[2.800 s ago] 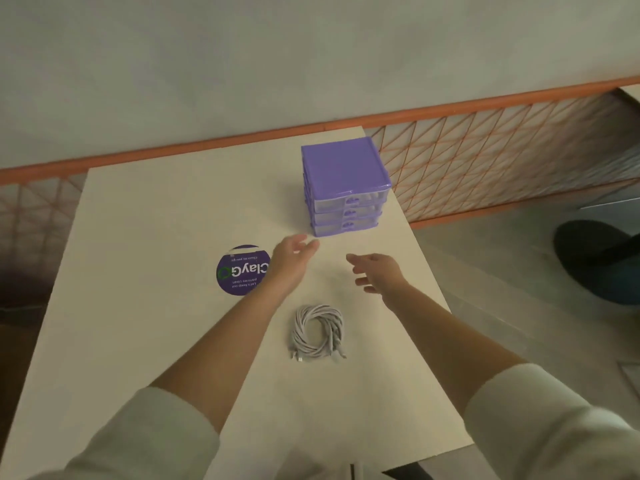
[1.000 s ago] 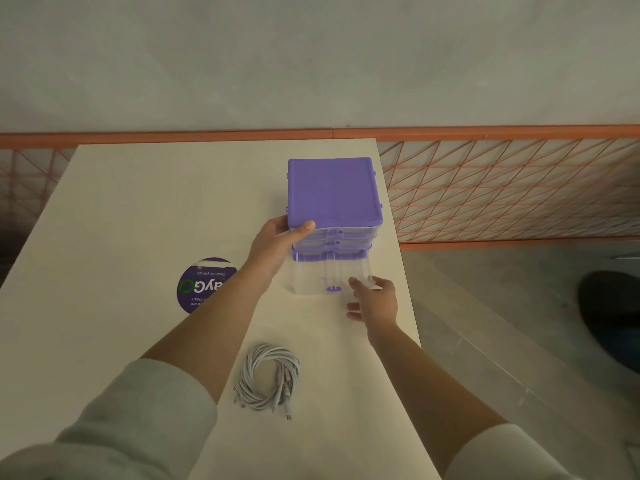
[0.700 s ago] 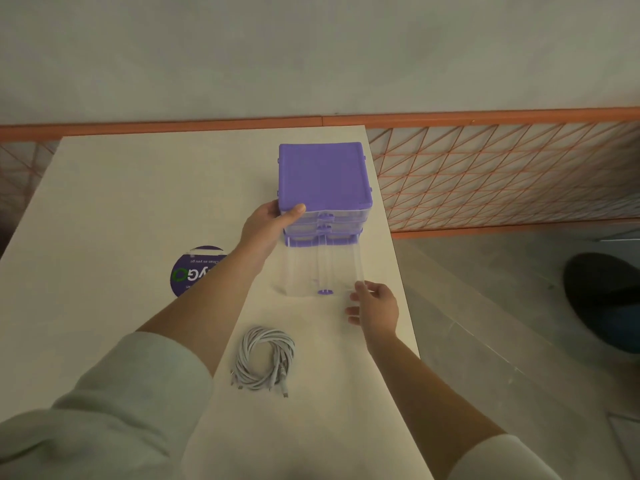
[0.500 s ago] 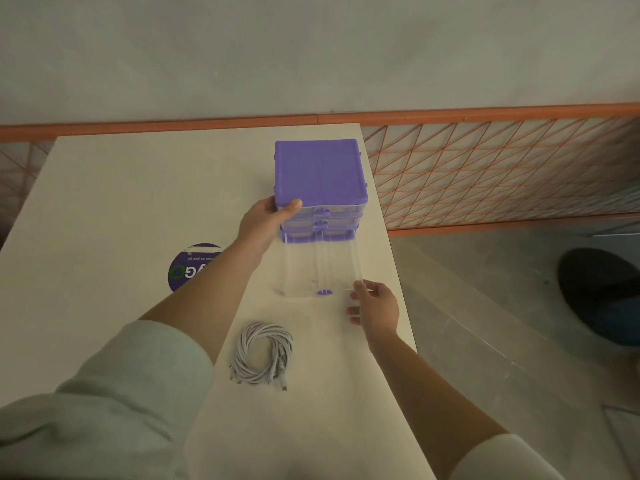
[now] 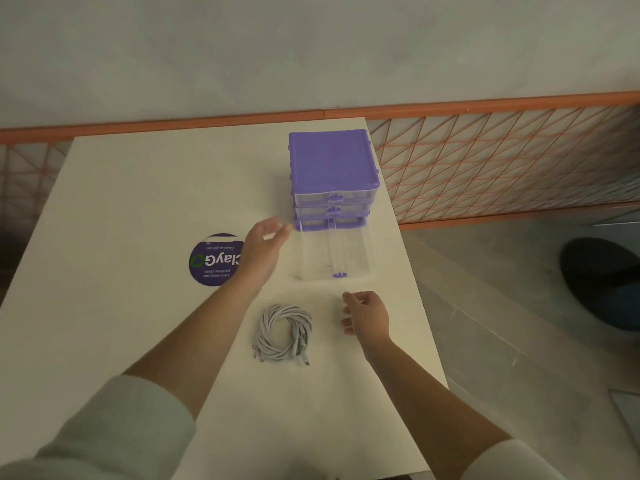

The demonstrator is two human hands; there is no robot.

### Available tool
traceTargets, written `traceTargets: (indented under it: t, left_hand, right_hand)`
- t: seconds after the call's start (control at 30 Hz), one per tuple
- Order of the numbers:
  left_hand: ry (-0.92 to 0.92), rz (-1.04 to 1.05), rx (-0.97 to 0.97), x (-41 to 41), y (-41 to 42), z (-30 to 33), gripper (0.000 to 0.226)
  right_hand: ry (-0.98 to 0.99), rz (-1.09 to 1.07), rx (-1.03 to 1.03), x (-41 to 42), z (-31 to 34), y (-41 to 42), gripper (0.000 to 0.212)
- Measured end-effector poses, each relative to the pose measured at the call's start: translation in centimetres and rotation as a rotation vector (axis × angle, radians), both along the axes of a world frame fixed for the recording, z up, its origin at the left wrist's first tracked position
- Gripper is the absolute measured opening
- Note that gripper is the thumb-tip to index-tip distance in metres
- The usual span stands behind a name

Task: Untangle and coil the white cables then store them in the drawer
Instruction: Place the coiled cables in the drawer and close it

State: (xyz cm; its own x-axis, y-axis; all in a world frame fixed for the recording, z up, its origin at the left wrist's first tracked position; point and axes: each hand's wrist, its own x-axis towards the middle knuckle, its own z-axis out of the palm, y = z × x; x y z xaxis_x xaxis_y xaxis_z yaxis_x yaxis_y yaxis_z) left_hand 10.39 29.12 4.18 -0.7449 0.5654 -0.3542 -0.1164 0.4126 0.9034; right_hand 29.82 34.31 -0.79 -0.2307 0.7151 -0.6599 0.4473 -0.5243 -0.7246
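1 cable coil [image 5: 284, 332], 1 drawer unit [image 5: 333, 168] — 1 sticker [image 5: 214, 259], 2 hands.

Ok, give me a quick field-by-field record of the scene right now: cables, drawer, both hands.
cables: coiled bundle lying on the table, not in any drawer
drawer unit: purple, far right of table
bottom drawer: clear, pulled out, looks empty
upper drawers: closed
left hand: open, empty, beside the drawer
right hand: empty, loosely curled, right of the cables
sticker: round purple on the table
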Motion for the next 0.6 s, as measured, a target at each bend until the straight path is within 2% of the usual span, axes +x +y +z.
traceTargets:
  t: [0.13, 0.23, 0.4, 0.53, 0.6]
  left_hand:
    - [0.040, -0.062, -0.120, 1.6, -4.5, -1.9, 0.034]
    - [0.093, -0.145, -0.275, 2.4, -7.4, -3.4, 0.035]
    - [0.143, -0.267, -0.568, 2.8, -10.7, -6.1, 0.052]
    - [0.208, -0.392, -0.634, 3.5, -11.6, -7.1, 0.045]
    - [0.224, -0.391, -0.617, 3.6, -11.8, -7.1, 0.039]
  right_hand:
    - [-0.043, 0.226, -0.048, -1.0, 0.0, -2.2, 0.011]
    - [-0.083, 0.315, -0.036, -1.5, 0.4, -3.7, 0.015]
    - [-0.077, 0.315, -0.065, -1.6, 0.8, -5.9, 0.018]
    - [-0.077, 0.260, -0.076, -1.8, 1.2, -7.3, 0.044]
    - [-0.051, 0.237, -0.075, -1.8, 1.3, -7.8, 0.048]
